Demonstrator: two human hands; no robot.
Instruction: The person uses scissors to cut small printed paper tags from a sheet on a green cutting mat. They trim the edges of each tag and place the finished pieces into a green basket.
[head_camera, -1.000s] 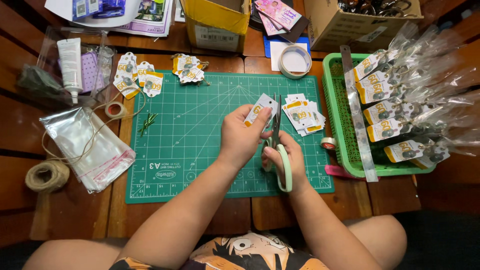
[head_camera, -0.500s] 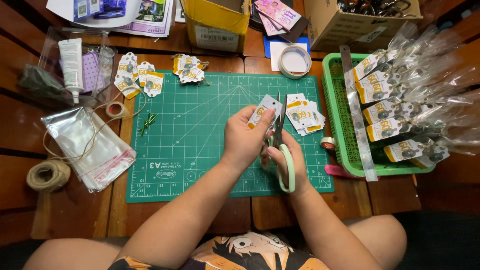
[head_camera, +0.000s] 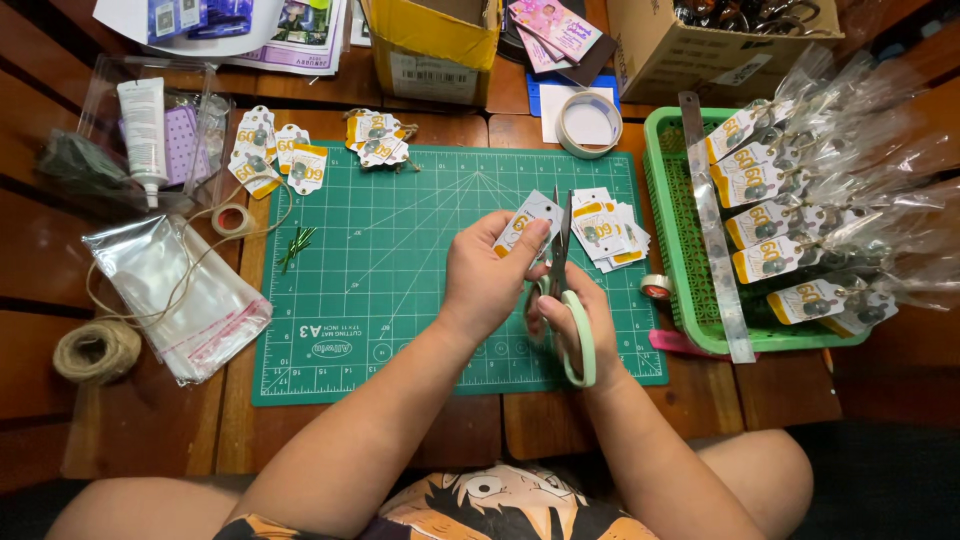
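Observation:
My left hand (head_camera: 488, 276) pinches a small white and yellow paper tag (head_camera: 528, 220) over the green cutting mat (head_camera: 380, 290). My right hand (head_camera: 572, 318) grips scissors with pale green handles (head_camera: 566, 290); the blades point up, right beside the tag's edge. A loose pile of similar tags (head_camera: 605, 228) lies on the mat just right of the blades.
More tags (head_camera: 270, 150) lie at the mat's top left. A green basket (head_camera: 672, 200) at the right holds several clear bagged items. Tape rolls (head_camera: 588, 122), a metal ruler (head_camera: 715, 230), clear plastic bags (head_camera: 180, 290), a twine ball (head_camera: 95, 350) and cardboard boxes (head_camera: 435, 45) surround the mat.
The tag has been turned slightly in my left hand, and the scissors have shifted up along its edge. Everything else is unmoved.

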